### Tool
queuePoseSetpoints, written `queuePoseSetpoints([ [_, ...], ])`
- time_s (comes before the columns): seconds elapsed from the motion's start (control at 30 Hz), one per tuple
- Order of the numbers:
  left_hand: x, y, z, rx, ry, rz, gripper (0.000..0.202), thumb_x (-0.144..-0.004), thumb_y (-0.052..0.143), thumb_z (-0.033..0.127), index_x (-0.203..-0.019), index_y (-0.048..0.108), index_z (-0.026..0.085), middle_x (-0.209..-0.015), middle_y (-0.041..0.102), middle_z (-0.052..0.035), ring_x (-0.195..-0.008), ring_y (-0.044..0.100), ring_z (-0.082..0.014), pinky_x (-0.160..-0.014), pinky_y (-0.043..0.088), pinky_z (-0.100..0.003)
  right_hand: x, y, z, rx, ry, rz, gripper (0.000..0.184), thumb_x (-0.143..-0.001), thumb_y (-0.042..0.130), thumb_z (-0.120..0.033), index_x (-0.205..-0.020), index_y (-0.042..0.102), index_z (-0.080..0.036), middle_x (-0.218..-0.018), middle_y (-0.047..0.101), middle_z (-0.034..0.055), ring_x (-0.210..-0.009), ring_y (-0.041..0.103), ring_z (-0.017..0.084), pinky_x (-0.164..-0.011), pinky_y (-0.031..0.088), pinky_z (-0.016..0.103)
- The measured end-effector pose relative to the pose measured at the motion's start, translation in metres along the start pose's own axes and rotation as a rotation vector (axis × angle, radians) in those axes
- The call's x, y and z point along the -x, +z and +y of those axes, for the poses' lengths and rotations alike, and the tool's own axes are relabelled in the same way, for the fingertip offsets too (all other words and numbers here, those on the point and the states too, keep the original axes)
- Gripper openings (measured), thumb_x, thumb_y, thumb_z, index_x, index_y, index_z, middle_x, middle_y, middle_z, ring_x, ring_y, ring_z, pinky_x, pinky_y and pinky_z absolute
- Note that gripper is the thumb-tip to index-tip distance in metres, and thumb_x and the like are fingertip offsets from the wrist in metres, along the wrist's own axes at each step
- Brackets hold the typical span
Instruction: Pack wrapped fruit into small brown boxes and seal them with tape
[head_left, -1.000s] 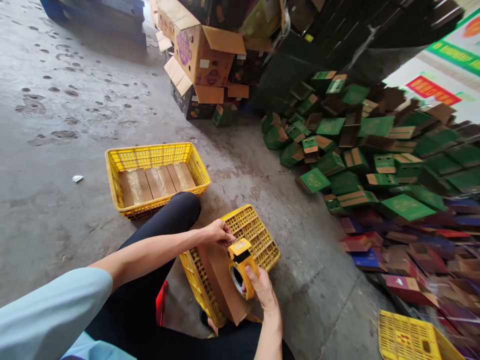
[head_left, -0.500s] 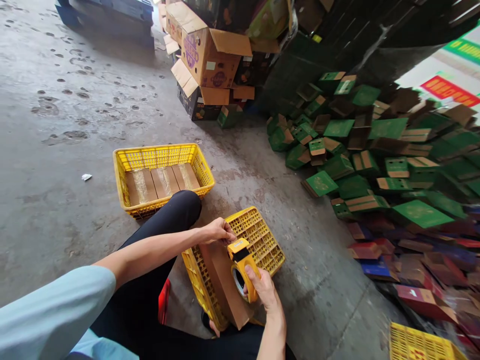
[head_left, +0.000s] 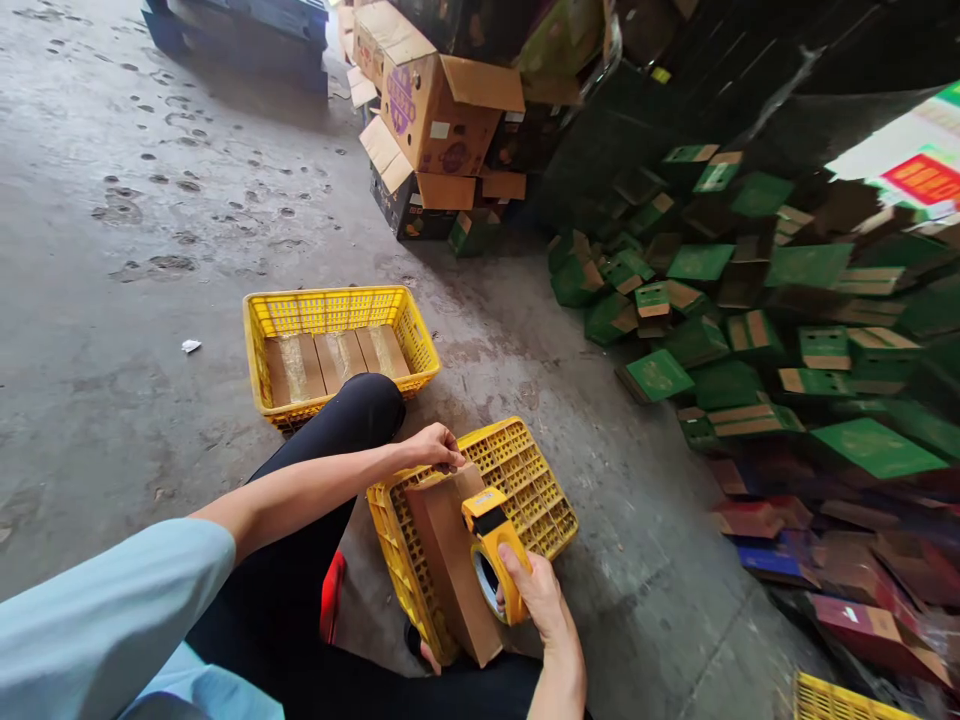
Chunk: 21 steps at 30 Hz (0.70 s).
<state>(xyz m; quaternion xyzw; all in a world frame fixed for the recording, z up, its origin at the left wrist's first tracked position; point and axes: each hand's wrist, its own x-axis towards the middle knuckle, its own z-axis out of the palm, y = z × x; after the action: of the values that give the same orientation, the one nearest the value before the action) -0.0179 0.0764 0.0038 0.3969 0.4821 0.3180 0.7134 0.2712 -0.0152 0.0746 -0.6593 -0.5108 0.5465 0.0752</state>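
A brown cardboard box (head_left: 448, 560) lies on an upturned yellow plastic crate (head_left: 525, 485) in front of my knees. My left hand (head_left: 433, 446) presses with closed fingers on the far end of the box. My right hand (head_left: 536, 592) grips a yellow tape dispenser (head_left: 492, 555) held against the box's right side, near its middle. My left knee in dark trousers (head_left: 352, 420) is raised beside the crate.
A second yellow crate (head_left: 337, 312) with several taped brown boxes stands on the concrete floor ahead. A large heap of green, red and blue cartons (head_left: 750, 340) fills the right. Stacked big cardboard boxes (head_left: 442, 110) stand behind. Another yellow crate corner (head_left: 840, 700) is at bottom right.
My right hand has drawn the tape dispenser along the box toward me. My left hand stays at the box's far end. The camera has turned slightly.
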Motion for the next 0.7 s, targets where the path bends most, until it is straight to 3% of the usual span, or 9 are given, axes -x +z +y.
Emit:
queuePoseSetpoints([
  [0.33,-0.011,-0.021,-0.011,-0.052,-0.003,0.101,0.042,-0.064,0.094,0.045,-0.069,0.067,0.013,-0.063,0.065,-0.0003,-0.060,0.064,-0.0121,-0.062,0.053,-0.023,-0.020,0.004,-0.004,0.038,0.030,-0.017,0.064,-0.075,0.060,-0.086,-0.077,0.060,-0.022,-0.049,0.066,0.0033,-0.044,0.065,0.022,-0.046,0.051,0.029],
  [0.7,-0.031,-0.039,-0.035,-0.107,-0.030,0.143,0.025,-0.072,0.086,0.032,-0.072,0.070,0.013,-0.061,0.065,-0.0001,-0.059,0.062,-0.0121,-0.059,0.051,-0.021,-0.027,0.017,-0.037,0.086,0.085,-0.004,0.054,-0.082,0.061,-0.077,-0.074,0.059,-0.023,-0.046,0.063,0.0002,-0.040,0.061,0.018,-0.042,0.047,0.026],
])
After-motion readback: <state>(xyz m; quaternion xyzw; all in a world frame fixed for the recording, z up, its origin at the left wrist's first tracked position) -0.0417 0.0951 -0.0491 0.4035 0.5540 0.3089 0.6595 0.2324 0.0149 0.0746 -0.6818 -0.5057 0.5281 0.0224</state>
